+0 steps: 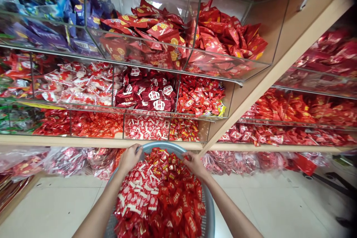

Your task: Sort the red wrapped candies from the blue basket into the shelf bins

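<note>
A grey plastic basket (211, 208) full of wrapped candies is held between my two hands, its far rim near the bottom shelf. My left hand (131, 159) grips the rim on the left. On the right side of the rim, my right hand (194, 163) has its fingers closed over the edge. White-and-red wrapped candies (139, 187) fill the basket's left part. Plain red packets with gold print (178, 202) lie on the right, and small red-and-yellow candies (164, 163) are heaped at the far side.
Shelves with clear dividers hold red packets (161, 26), maroon packets (147, 93) and blue packets (33, 0). A wooden upright (251, 85) slants at the right. Clear bags of candy (67, 160) sit beneath the lowest shelf, on the tiled floor (61, 204).
</note>
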A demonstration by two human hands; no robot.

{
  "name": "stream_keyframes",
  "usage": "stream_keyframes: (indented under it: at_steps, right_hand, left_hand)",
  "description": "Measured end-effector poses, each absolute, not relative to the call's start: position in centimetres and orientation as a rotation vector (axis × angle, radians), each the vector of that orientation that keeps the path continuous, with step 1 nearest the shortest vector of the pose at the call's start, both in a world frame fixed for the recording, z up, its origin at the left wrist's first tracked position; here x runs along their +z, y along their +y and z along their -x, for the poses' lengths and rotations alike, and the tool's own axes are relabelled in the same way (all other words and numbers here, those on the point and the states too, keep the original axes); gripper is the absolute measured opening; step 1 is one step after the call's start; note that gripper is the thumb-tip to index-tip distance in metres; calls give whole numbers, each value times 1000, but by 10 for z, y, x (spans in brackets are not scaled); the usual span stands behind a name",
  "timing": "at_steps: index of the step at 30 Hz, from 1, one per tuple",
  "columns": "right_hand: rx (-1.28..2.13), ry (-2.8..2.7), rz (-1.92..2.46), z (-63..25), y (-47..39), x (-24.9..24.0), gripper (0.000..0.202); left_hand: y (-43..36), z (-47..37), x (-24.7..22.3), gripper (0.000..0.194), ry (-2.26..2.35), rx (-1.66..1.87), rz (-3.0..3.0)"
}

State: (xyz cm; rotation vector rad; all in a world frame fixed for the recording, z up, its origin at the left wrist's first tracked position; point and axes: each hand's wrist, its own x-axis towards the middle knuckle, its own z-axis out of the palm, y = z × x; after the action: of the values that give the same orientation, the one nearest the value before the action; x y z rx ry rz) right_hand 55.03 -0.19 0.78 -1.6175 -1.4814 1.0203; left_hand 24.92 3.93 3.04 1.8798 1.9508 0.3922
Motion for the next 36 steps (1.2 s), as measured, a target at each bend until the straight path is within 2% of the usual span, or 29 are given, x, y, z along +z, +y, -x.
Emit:
stream_keyframes:
  at_steps: [5, 16, 20, 23, 29, 32, 34, 36]
  right_hand:
    - [732, -1793, 1752, -555, -8, -1, 35]
    - [751, -1953, 1653, -546, 1, -10, 47]
    - [721, -1778, 1627, -545, 5, 2, 38]
    - [868, -1457, 1576, -546, 8, 17, 25]
    - [1529, -578, 1394, -547, 5, 42, 19]
    - [1673, -515, 1292, -546, 0, 47, 16]
    - [1669, -624, 1280, -545, -1, 46, 24]
    - [1522, -841, 1335, -542, 0, 43, 36]
  left_hand:
    - [38, -250, 33, 38, 1958, 378, -1878]
    - [38, -250, 34, 37, 1955, 385, -1865]
    - [38, -250, 32, 37, 1946, 398, -1873]
    - [38, -249, 31, 37, 1960, 393, -1865]
    - [39, -249, 31, 37, 1955, 390, -1867]
    - [39, -249, 30, 36, 1951, 399, -1871]
    - [39, -249, 29, 36, 1956, 392, -1872]
    - [39, -249, 29, 36, 1964, 381, -1872]
